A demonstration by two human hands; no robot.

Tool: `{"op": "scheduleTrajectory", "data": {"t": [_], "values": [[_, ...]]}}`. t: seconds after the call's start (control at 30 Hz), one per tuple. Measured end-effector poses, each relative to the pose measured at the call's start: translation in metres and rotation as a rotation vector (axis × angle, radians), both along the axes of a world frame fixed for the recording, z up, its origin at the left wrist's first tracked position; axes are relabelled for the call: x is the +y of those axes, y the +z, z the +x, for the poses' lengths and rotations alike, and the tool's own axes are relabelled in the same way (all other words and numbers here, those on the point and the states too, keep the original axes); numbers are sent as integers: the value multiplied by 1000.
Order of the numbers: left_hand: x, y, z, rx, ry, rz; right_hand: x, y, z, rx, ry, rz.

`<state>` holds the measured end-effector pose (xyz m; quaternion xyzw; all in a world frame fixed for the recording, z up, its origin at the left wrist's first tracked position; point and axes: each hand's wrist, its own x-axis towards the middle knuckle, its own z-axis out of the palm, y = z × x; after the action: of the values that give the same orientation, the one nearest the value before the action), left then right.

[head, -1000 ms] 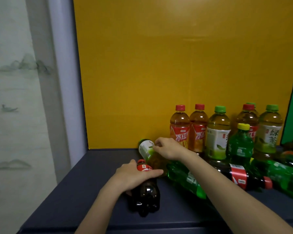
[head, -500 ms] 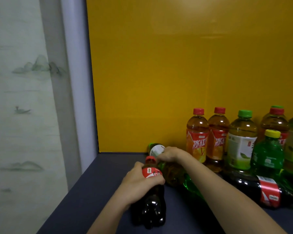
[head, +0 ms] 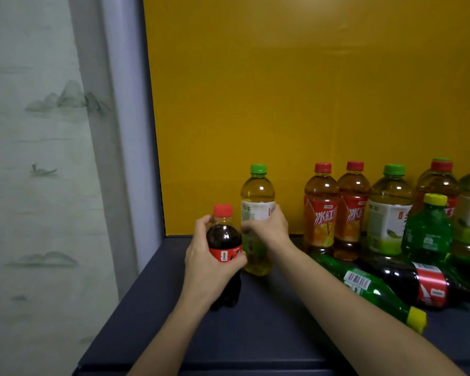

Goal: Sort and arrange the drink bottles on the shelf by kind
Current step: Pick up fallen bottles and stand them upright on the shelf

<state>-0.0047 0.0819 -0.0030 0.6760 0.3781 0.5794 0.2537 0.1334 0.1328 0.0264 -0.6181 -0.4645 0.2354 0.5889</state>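
A person stands at a dark blue shelf (head: 255,335) with both arms stretched out over it. The left hand (head: 208,270) has its grip wrapped round a small cola bottle (head: 224,237) with a red cap, and the fingers curl round it at the red label. The cola bottle stands up straight near the left end of the shelf, and its bottom looks to touch the shelf. The right hand (head: 267,229) has its grip curled round a green tea bottle (head: 257,191) with a green cap, holding it at the white label. This green tea bottle is upright too, just behind and to the right of the cola bottle, and the 2 almost touch. Further right, against the yellow back wall (head: 282,104), stands a row: 2 red tea bottles (head: 320,213) with red caps side by side, then a second green tea bottle (head: 388,213). In front of that row stands a small green soda bottle (head: 429,234) with a yellow cap. More bottles stand at the right edge, partly cut off from view. Nearer the person, 2 bottles lie on their sides on the shelf: a lying green soda (head: 369,290) with its yellow cap pointing toward the person, and a lying cola (head: 407,280) just behind it. Left of the shelf is a pale wall (head: 38,158) with painted hills.
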Motion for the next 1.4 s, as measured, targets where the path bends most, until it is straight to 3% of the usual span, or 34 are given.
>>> {"op": "scheduleTrajectory", "data": {"t": [0.3,0.47,0.7,0.8,1.07,1.27,1.4], "values": [[2,0,-9,-1,-93,-45,-17,-14,-11,-10,91,113],[-1,-3,-14,50,-56,-23,-27,-13,-11,-63,109,52],[-24,7,-27,118,160,283,-102,15,33,-352,126,107],[-41,18,-18,111,111,458,-147,27,70,-449,131,146],[-60,8,71,564,-373,448,-213,15,196,-577,-10,29],[-58,-4,130,842,-443,394,-219,-22,249,-655,-8,-103],[-53,-4,148,1000,-377,418,-209,-38,263,-670,45,-127]]}}
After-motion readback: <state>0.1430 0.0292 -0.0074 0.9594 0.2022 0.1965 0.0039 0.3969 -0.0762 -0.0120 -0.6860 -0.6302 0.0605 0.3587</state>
